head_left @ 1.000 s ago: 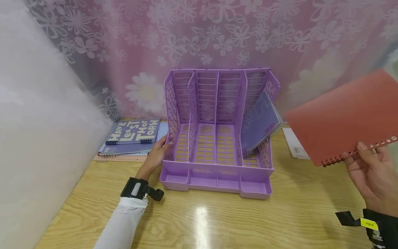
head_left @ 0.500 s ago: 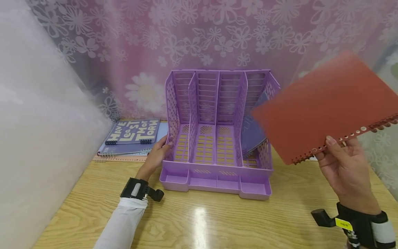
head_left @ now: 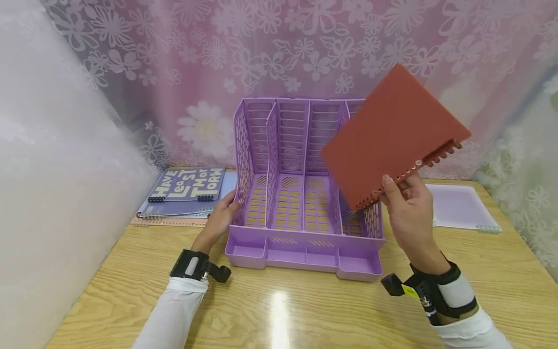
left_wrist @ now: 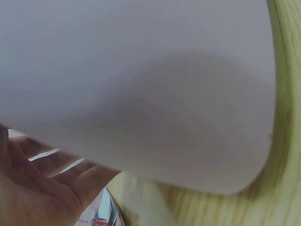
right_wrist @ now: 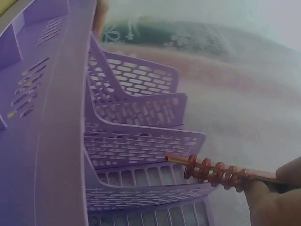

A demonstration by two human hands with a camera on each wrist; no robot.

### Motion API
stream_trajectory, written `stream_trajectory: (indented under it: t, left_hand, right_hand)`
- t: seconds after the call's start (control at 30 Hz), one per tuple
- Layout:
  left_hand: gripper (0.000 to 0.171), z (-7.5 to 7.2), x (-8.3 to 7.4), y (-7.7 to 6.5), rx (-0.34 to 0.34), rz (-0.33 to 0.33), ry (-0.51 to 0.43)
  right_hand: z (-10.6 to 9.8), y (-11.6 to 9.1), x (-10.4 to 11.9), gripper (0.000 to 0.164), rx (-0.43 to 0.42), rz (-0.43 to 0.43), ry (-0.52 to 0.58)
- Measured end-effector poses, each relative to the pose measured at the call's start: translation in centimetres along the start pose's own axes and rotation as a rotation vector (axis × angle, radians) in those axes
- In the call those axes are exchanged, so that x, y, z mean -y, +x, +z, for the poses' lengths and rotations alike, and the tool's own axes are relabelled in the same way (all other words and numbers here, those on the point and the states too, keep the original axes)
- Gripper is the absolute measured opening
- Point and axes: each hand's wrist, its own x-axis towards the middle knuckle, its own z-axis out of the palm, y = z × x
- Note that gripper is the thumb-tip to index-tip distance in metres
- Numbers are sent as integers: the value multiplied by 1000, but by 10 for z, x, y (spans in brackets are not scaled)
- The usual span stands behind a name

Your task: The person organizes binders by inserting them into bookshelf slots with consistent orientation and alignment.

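Slanting from lower left to upper right, the red notebook (head_left: 388, 138) has its long axis along its ring-bound edge, askew to the front-to-back compartments of the purple rack (head_left: 301, 237), which seems the angle that matters; it lies up and left of the nearer right hand (head_left: 410, 208), whose grip pinches that edge; the left hand (head_left: 219, 218), well apart from it, rests a slack grip against the rack's left wall; the notebook hides much of the rightmost compartment, where only a bluish sliver (head_left: 346, 209) shows; whether it touches a divider cannot be told; the left fingertips are hidden, and a blurred pale surface (left_wrist: 188, 94) fills most of the left wrist view.
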Motion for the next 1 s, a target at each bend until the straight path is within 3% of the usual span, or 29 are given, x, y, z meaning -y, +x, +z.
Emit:
stream_trajectory:
  t: [0.2, 0.37, 0.47, 0.57, 0.83, 1.0]
  left_hand:
    - [52, 1, -5, -3, 2, 5, 11]
    - [52, -2, 18, 8, -3, 2, -7]
    - [52, -3, 32, 14, -10, 9, -14]
    - [52, -2, 32, 15, -15, 12, -19]
    - [52, -1, 6, 4, -3, -2, -20]
    - [53, -1, 22, 10, -13, 7, -28]
  right_hand:
    - [17, 11, -16, 35, -12, 42, -425]
    - [34, 22, -29, 30, 4, -24, -603]
    - [43, 25, -38, 29, 50, -7, -631]
    - [50, 26, -47, 33, 114, 41, -649]
    - [61, 28, -73, 47, 269, 186, -583]
    - [64, 34, -87, 52, 298, 255, -516]
